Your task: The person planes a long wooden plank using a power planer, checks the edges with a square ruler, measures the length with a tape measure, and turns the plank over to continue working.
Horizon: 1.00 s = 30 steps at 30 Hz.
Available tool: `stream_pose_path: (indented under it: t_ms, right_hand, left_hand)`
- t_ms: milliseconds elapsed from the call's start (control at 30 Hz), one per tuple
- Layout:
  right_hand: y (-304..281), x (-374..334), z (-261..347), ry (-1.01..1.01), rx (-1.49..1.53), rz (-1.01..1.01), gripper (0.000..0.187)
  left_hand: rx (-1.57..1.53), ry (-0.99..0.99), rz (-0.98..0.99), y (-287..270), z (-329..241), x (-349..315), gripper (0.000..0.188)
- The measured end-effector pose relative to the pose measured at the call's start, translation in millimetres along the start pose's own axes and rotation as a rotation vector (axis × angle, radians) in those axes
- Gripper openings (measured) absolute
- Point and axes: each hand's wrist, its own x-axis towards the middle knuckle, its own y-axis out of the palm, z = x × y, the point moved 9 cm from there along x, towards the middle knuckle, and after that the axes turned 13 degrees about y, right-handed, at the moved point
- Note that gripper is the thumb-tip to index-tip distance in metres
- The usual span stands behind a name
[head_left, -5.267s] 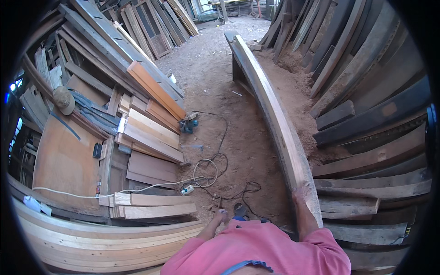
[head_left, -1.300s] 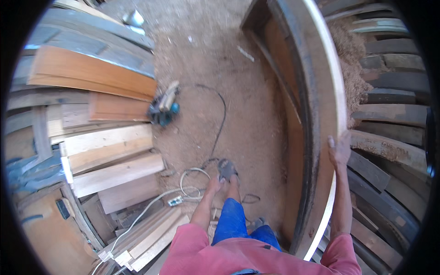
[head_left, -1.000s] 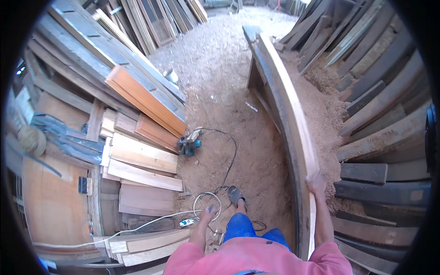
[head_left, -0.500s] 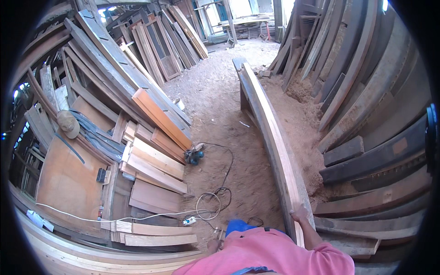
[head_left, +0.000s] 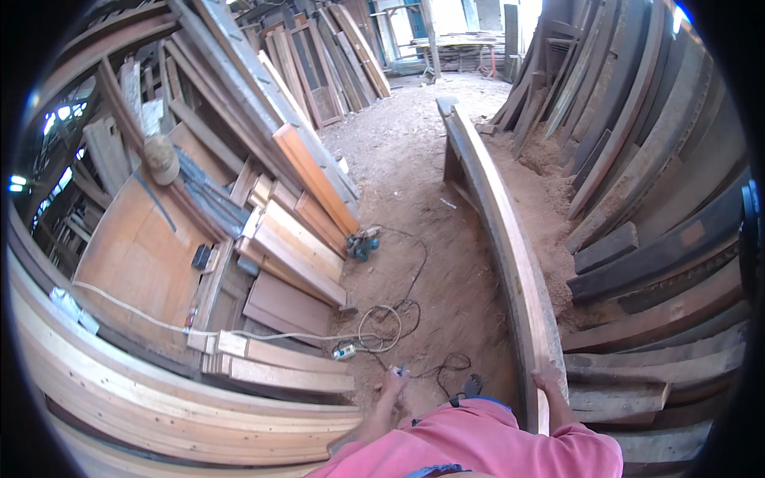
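Note:
A long pale wooden plank [head_left: 510, 231] lies along a narrow, dusty bench [head_left: 558, 358] that runs away from me on the right. My right hand [head_left: 547, 376] is wrapped over the near part of the plank, thumb and fingers on its edges. Low at centre, my left hand [head_left: 392, 384] is held out above the floor with its fingers closed. Something small and dark shows at its fingertips, too small to name. Nearest that hand are a white extension socket [head_left: 344, 352] and several loops of cable [head_left: 381, 328].
On the floor beside stacked boards sits a teal power tool [head_left: 362, 245]. Boards [head_left: 295, 279] and long planks [head_left: 207, 414] fill the left; dark timbers [head_left: 653, 279] lean along the right. A cap [head_left: 161, 159] hangs at upper left. Sawdust [head_left: 542, 199] lies beyond the bench.
My left hand has moved forward and up from beside my body. My right hand remains on the plank. The view has turned left, so the scene sits further right.

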Motion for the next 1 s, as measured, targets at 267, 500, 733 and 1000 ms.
stream_pose_path:
  t_ms: [267, 500, 733, 1000]
  right_hand:
    - [-21, -109, -3, -0.145, 0.107, -0.269, 0.043]
    - [85, -301, 142, -0.62, 0.325, 0.612, 0.058]
    - [94, -381, 160, -0.388, 1.215, 1.347, 0.035]
    - [4, -277, 18, -0.213, 1.572, 0.407, 0.046]
  left_hand:
    - [0.015, -0.171, -0.02, -38, 93, -214, 0.048]
    - [-0.076, -0.005, -0.02, -50, 55, -227, 0.05]
    - [-0.088, 0.544, 0.064, -68, -184, -261, 0.032]
    - [-0.058, 0.961, 0.216, -6, -232, -300, 0.042]
